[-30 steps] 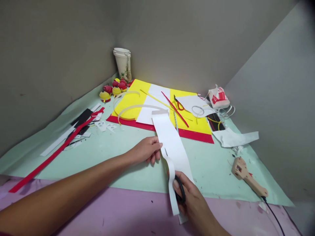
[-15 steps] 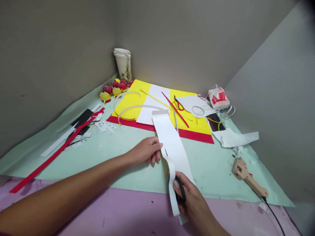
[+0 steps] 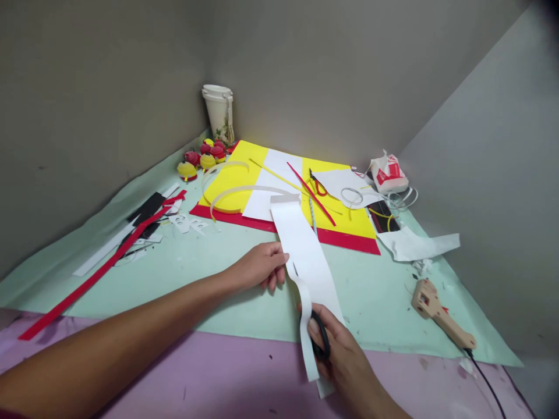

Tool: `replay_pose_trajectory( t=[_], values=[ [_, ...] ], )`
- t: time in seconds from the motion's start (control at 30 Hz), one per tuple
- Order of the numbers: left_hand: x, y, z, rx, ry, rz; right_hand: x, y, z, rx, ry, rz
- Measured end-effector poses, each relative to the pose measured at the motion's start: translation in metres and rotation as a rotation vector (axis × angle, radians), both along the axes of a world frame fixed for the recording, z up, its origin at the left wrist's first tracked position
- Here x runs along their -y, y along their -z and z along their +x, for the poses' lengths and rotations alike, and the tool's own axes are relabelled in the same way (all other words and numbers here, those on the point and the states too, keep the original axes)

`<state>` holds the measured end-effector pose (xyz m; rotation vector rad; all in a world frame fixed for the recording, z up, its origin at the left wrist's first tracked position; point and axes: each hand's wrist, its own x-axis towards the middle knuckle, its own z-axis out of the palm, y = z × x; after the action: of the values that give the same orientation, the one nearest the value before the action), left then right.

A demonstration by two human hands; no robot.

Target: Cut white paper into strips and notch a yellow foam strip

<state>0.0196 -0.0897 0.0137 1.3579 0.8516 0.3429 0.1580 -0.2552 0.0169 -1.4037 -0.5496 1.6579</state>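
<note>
Mint-green sheet [image 3: 384, 291] is part-covering pink wk surface [image 3: 227, 378]; L hand [image 3: 264, 266], 6 o'clock, is pinching wht paper strip [image 3: 305, 238]; R hand [image 3: 343, 352], 5 o'clock, is gripping scissors [image 3: 325, 337].

white paper [image 3: 303, 238]; partly slit lengthwise, edge strip [image 3: 306, 337] curled; black-handled scissors [image 3: 325, 338]; in slit

The left forearm [image 3: 144, 337] is bare, long and slim, tapering smoothly to a narrow wrist. The left hand [image 3: 262, 266] is ungloved, and so is the right hand [image 3: 345, 356], its wrist uncovered too. Well to the near side of the green sheet's [image 3: 244, 314] near edge, a sliver of dark red cloth [image 3: 9, 415], apparently a sleeve, borders the left arm.
</note>
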Motion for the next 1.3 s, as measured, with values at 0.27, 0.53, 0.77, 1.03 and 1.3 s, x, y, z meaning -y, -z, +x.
replay_pose_trajectory(
  t=[0.27,0.53,0.77,1.03,1.3],
  values=[
    [0.0009,-0.002,0.0004,-0.006,0.003,0.002,-0.0014,-0.0003,0.0014,0.057,-0.037,0.024],
    [0.0007,-0.0002,0.0003,0.001,0.0,0.001,-0.0006,-0.0026,0.0008,-0.007,-0.009,-0.01],
    [0.0001,0.0018,0.0005,0.004,-0.003,-0.002,-0.0016,-0.0045,0.0001,0.025,-0.008,-0.001],
    [0.0014,-0.0025,-0.0002,-0.017,0.014,0.011,-0.0004,-0.0015,0.0018,0.086,-0.038,0.008],
    [0.0015,-0.0007,0.0001,-0.017,0.01,0.011,-0.0016,-0.0009,0.001,-0.017,-0.014,-0.001]
  ],
)
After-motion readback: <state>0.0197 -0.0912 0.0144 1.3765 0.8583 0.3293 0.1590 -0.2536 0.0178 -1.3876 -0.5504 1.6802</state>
